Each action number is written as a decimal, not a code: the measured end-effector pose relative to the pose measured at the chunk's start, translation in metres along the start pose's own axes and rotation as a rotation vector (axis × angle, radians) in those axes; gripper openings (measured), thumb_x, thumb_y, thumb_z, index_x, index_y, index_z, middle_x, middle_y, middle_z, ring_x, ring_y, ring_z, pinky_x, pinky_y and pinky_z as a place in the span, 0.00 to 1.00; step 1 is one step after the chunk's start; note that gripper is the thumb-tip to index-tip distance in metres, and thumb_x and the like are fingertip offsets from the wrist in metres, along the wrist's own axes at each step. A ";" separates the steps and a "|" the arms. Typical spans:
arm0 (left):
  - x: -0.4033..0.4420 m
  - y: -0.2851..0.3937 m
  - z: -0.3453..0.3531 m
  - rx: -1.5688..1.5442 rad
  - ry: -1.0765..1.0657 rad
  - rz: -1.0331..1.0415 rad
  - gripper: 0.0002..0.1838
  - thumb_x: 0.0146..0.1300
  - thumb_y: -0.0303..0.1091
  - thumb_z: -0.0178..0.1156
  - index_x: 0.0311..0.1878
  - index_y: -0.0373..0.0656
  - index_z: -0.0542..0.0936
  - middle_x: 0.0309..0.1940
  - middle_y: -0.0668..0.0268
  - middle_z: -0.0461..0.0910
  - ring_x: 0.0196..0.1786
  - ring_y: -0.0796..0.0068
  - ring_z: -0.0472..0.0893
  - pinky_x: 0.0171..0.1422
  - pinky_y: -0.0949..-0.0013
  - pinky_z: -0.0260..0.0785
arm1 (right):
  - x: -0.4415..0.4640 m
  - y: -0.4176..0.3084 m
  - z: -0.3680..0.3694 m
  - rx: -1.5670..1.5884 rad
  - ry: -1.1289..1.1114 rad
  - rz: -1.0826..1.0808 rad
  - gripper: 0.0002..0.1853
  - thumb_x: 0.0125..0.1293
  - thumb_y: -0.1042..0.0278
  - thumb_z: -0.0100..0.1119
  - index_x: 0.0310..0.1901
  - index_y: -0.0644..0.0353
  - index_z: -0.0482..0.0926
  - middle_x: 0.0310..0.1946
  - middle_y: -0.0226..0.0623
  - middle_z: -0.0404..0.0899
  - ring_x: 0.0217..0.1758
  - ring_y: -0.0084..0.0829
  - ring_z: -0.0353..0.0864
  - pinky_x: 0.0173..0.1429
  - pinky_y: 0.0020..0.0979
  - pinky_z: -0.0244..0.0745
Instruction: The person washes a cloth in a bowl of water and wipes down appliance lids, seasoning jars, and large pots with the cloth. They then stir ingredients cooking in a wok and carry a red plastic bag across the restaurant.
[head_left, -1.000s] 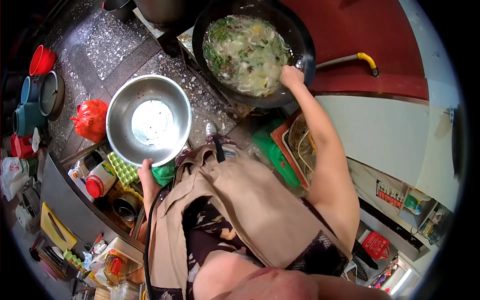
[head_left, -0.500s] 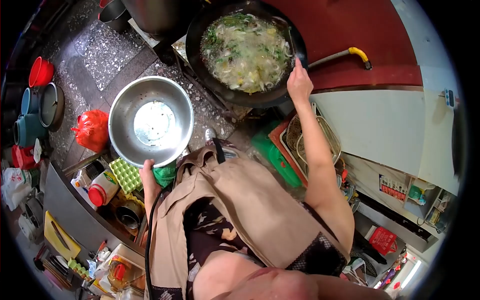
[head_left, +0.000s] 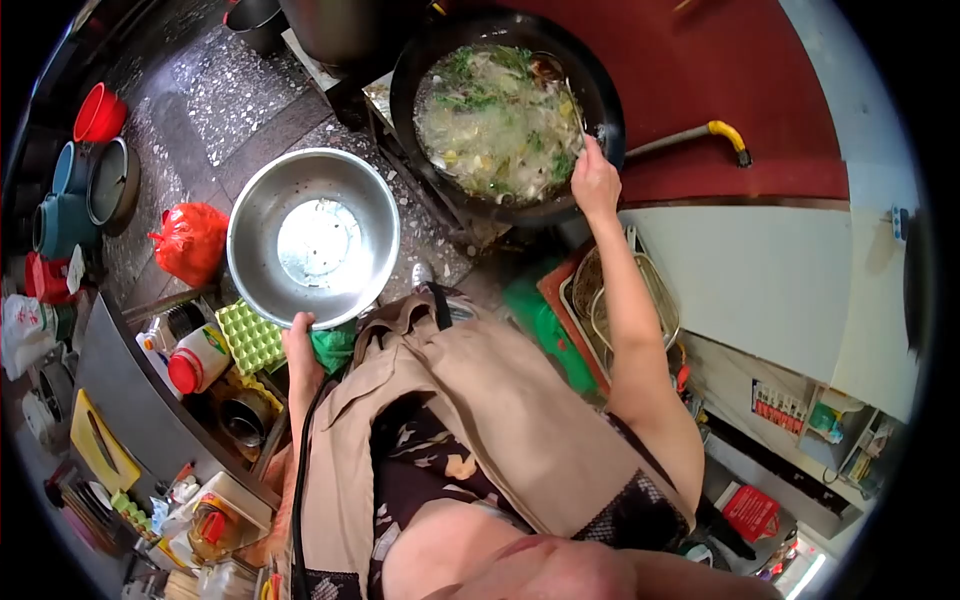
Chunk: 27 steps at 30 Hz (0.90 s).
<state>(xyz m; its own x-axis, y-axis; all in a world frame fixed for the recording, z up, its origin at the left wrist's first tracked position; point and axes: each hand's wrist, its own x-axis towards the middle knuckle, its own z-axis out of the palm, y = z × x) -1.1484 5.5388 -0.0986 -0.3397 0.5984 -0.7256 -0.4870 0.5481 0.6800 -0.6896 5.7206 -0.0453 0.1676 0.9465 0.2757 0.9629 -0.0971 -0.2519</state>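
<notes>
My left hand (head_left: 301,345) grips the near rim of a large steel basin (head_left: 250,240), which holds only a few small specks. It hangs tilted above the floor, left of the wok. On the other side my right hand (head_left: 597,182) is closed around the thin metal handle of a ladle (head_left: 577,108). The ladle's head sits at the upper right of the food, partly hidden. Inside the dark wok (head_left: 607,92), bubbling broth (head_left: 490,140) carries green herbs and pale pieces, with faint steam over it.
A yellow-ended pipe (head_left: 728,130) lies right of the wok. A wire strainer (head_left: 655,290) rests below, beside a white counter (head_left: 740,270). On the left are a red plastic bag (head_left: 190,243), a green egg tray (head_left: 248,338) and a shelf unit (head_left: 140,390) with jars.
My right hand and the ladle have shifted, and more of the handle now shows above the broth. The view has moved slightly; the basin remains in my left hand.
</notes>
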 end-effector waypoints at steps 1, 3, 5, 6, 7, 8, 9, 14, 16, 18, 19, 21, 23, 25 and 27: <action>-0.004 0.002 0.003 0.004 -0.026 -0.004 0.15 0.51 0.32 0.54 0.39 0.31 0.72 0.34 0.61 0.73 0.35 0.70 0.74 0.41 0.66 0.69 | 0.001 -0.003 0.001 0.041 -0.002 0.008 0.19 0.66 0.65 0.46 0.57 0.59 0.71 0.37 0.48 0.81 0.38 0.51 0.79 0.41 0.47 0.73; -0.016 0.008 0.012 -0.032 -0.025 -0.015 0.16 0.51 0.33 0.55 0.40 0.30 0.72 0.33 0.61 0.73 0.35 0.70 0.75 0.42 0.66 0.69 | -0.002 -0.010 0.008 0.028 0.154 -0.011 0.18 0.66 0.62 0.44 0.55 0.53 0.73 0.33 0.51 0.80 0.37 0.53 0.79 0.40 0.49 0.73; -0.007 -0.008 0.009 -0.039 0.165 0.047 0.14 0.51 0.32 0.54 0.38 0.31 0.74 0.32 0.61 0.74 0.33 0.67 0.76 0.38 0.65 0.70 | 0.005 0.002 0.028 -0.234 -0.011 -0.014 0.14 0.65 0.63 0.42 0.48 0.51 0.75 0.21 0.48 0.79 0.23 0.55 0.78 0.29 0.52 0.73; -0.004 -0.011 0.003 -0.017 0.106 0.048 0.14 0.51 0.32 0.54 0.38 0.30 0.74 0.32 0.60 0.75 0.33 0.68 0.76 0.37 0.66 0.70 | 0.004 0.012 0.040 -0.198 -0.042 0.012 0.14 0.65 0.61 0.42 0.47 0.52 0.76 0.22 0.50 0.79 0.26 0.56 0.79 0.31 0.53 0.73; 0.001 -0.011 0.000 0.005 0.041 0.050 0.14 0.51 0.32 0.54 0.38 0.30 0.74 0.31 0.60 0.75 0.32 0.69 0.76 0.37 0.66 0.70 | 0.004 0.021 0.052 -0.162 -0.071 0.038 0.15 0.64 0.60 0.41 0.46 0.52 0.77 0.24 0.52 0.79 0.29 0.56 0.79 0.33 0.54 0.73; 0.003 -0.011 0.000 -0.016 0.058 0.044 0.15 0.51 0.32 0.55 0.38 0.30 0.74 0.30 0.61 0.75 0.31 0.70 0.76 0.36 0.67 0.70 | 0.005 0.023 0.062 -0.075 -0.015 0.143 0.16 0.64 0.61 0.43 0.46 0.55 0.77 0.28 0.55 0.79 0.33 0.58 0.78 0.36 0.53 0.73; 0.003 -0.011 0.002 -0.036 0.072 0.038 0.15 0.51 0.32 0.55 0.38 0.29 0.75 0.30 0.61 0.75 0.29 0.70 0.75 0.35 0.67 0.70 | 0.008 0.027 0.070 0.136 0.135 -0.006 0.15 0.64 0.64 0.46 0.46 0.60 0.78 0.29 0.56 0.79 0.33 0.54 0.80 0.37 0.47 0.73; -0.002 -0.006 -0.007 -0.115 0.048 0.021 0.14 0.52 0.31 0.53 0.35 0.28 0.77 0.28 0.61 0.77 0.28 0.71 0.77 0.34 0.68 0.71 | -0.003 -0.088 0.022 1.028 -0.656 0.277 0.10 0.66 0.67 0.50 0.42 0.61 0.79 0.14 0.19 0.64 0.13 0.12 0.59 0.16 0.18 0.50; 0.008 -0.017 -0.021 -0.107 0.126 0.061 0.13 0.50 0.32 0.55 0.34 0.29 0.77 0.28 0.63 0.78 0.31 0.73 0.76 0.38 0.69 0.70 | -0.018 -0.146 0.017 0.978 -0.907 0.104 0.08 0.66 0.68 0.51 0.40 0.59 0.78 0.14 0.19 0.64 0.13 0.11 0.58 0.16 0.17 0.49; 0.006 -0.013 -0.031 -0.116 0.255 0.227 0.17 0.50 0.38 0.57 0.33 0.29 0.79 0.26 0.63 0.78 0.30 0.73 0.76 0.34 0.67 0.68 | -0.041 -0.213 0.035 0.969 -1.082 -0.089 0.07 0.65 0.68 0.52 0.37 0.60 0.77 0.15 0.21 0.66 0.14 0.12 0.60 0.17 0.18 0.53; 0.002 -0.008 -0.041 -0.144 0.308 0.217 0.17 0.50 0.38 0.57 0.34 0.30 0.79 0.27 0.62 0.79 0.31 0.72 0.76 0.37 0.67 0.68 | -0.056 -0.247 0.049 0.999 -1.131 -0.144 0.06 0.64 0.69 0.52 0.36 0.61 0.76 0.16 0.22 0.67 0.15 0.13 0.61 0.18 0.19 0.55; 0.006 -0.008 -0.065 -0.274 0.395 0.318 0.16 0.51 0.38 0.56 0.33 0.32 0.80 0.28 0.62 0.80 0.34 0.72 0.76 0.41 0.67 0.68 | -0.083 -0.310 0.084 0.866 -1.096 -0.465 0.06 0.62 0.70 0.52 0.36 0.63 0.74 0.18 0.25 0.70 0.17 0.15 0.65 0.22 0.21 0.61; 0.008 -0.008 -0.099 -0.353 0.516 0.320 0.15 0.51 0.38 0.56 0.30 0.33 0.80 0.27 0.63 0.79 0.32 0.73 0.75 0.40 0.68 0.67 | -0.117 -0.380 0.092 0.880 -1.094 -0.634 0.07 0.59 0.73 0.51 0.40 0.62 0.73 0.19 0.27 0.72 0.19 0.16 0.67 0.23 0.22 0.63; -0.003 0.006 -0.133 -0.448 0.679 0.289 0.13 0.50 0.37 0.57 0.27 0.34 0.77 0.24 0.64 0.77 0.28 0.73 0.74 0.35 0.67 0.67 | -0.148 -0.450 0.074 0.900 -1.316 -0.564 0.08 0.60 0.74 0.50 0.41 0.62 0.71 0.16 0.29 0.71 0.17 0.17 0.66 0.20 0.23 0.61; 0.002 0.014 -0.164 -0.741 0.683 0.212 0.10 0.49 0.36 0.59 0.26 0.38 0.76 0.28 0.64 0.75 0.35 0.73 0.75 0.43 0.66 0.68 | -0.164 -0.502 0.078 0.949 -1.486 -0.558 0.11 0.60 0.74 0.49 0.45 0.62 0.70 0.15 0.30 0.70 0.14 0.20 0.67 0.16 0.24 0.60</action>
<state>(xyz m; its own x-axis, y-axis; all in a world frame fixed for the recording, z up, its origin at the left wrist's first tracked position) -1.2880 5.4512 -0.1080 -0.7489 0.0540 -0.6604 -0.6589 -0.1670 0.7335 -1.2169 5.6379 -0.0361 -0.8972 0.3132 -0.3114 0.3186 -0.0292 -0.9474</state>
